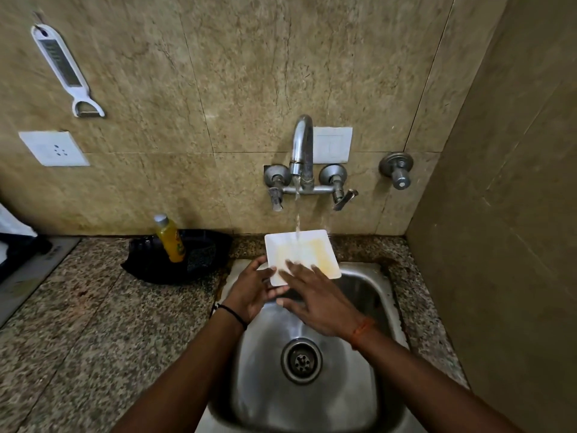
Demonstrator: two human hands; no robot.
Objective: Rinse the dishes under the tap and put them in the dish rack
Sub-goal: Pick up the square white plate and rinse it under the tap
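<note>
Both forearms come up from the bottom of the frame over the steel sink [368, 295]. At centre frame a square white plate [307, 250] tilts under the running tap [302, 151], its yellow-stained face up and the stream landing near its far edge. Left hand [249, 289] grips the plate's lower-left corner, fingers [268, 271] curled on the rim. Right hand [318, 301] lies flat on the near part of the face, fingers straight and spread, pressing and grasping nothing. Residue lies just beyond those fingertips, toward the top of the frame, so the right hand is nearer for rubbing.
</note>
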